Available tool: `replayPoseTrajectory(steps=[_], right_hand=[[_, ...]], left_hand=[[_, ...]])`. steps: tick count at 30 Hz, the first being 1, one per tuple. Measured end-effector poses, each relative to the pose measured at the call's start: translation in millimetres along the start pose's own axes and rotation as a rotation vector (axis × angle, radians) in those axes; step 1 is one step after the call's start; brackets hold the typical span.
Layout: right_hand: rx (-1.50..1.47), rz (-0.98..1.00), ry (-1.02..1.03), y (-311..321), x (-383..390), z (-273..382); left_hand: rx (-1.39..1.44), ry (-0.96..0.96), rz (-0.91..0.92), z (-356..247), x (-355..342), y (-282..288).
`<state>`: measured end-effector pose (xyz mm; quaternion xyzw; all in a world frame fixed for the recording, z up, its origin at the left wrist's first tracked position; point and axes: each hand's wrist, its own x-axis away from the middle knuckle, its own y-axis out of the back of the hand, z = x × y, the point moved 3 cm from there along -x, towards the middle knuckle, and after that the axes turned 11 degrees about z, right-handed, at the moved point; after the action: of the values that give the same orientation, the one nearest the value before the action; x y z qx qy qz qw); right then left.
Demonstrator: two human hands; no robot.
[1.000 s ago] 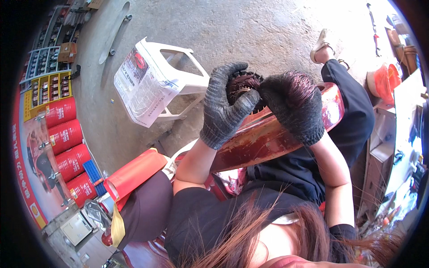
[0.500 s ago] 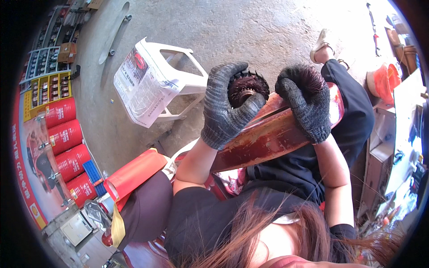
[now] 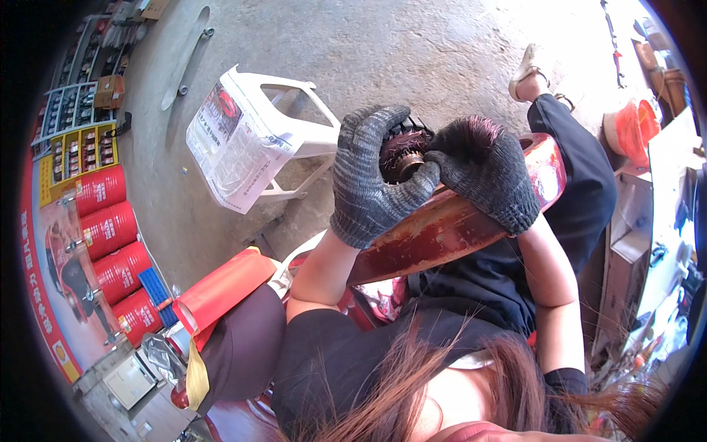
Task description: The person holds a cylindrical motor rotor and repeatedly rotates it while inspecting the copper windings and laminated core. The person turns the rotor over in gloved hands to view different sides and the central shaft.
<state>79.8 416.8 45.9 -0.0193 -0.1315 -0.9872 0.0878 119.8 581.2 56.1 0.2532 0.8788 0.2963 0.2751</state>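
Observation:
My left hand (image 3: 372, 177), in a dark grey knit glove, is closed around a wire-wound motor armature (image 3: 407, 151). The armature has black toothed edges, dark reddish windings and a brass-coloured ring facing me. Against its right side my right hand (image 3: 490, 173), gloved alike, has its fingers curled and thumb tip touching the armature near the ring. A reddish patch of fine lines shows over the right fingers; I cannot tell whether it is glove or held strands. Under both hands lies a long, worn red piece (image 3: 420, 247) with scuffed paint, across my lap.
A white plastic stool (image 3: 294, 121) with newspaper (image 3: 232, 144) over it stands ahead left. Red drums (image 3: 110, 227) and shelves line the far left. Beside my left arm are a red folder-like item (image 3: 224, 287) and a dark cap (image 3: 243, 339). An orange-red bucket (image 3: 635, 132) stands right.
My right hand has moved left and now meets the armature. The armature has turned in my left hand, showing more of its brass-coloured ring.

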Motion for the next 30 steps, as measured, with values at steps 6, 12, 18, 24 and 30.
replayPoseTrajectory(steps=[6,12,18,24,30], right_hand=[[-0.172,0.014,0.008,5,2,4],[-0.399,0.041,-0.106,15,2,-1],[-0.781,0.008,-0.05,24,-2,-18],[-0.491,-0.049,-0.039,17,2,-7],[-0.319,0.0,0.083,3,6,3]], left_hand=[[0.079,0.009,-0.016,-3,0,-1],[0.048,-0.075,-0.002,-9,-3,-1],[0.37,0.182,0.074,5,3,-4],[0.748,0.417,-0.064,20,9,-5],[0.868,0.478,-0.083,27,10,-9]])
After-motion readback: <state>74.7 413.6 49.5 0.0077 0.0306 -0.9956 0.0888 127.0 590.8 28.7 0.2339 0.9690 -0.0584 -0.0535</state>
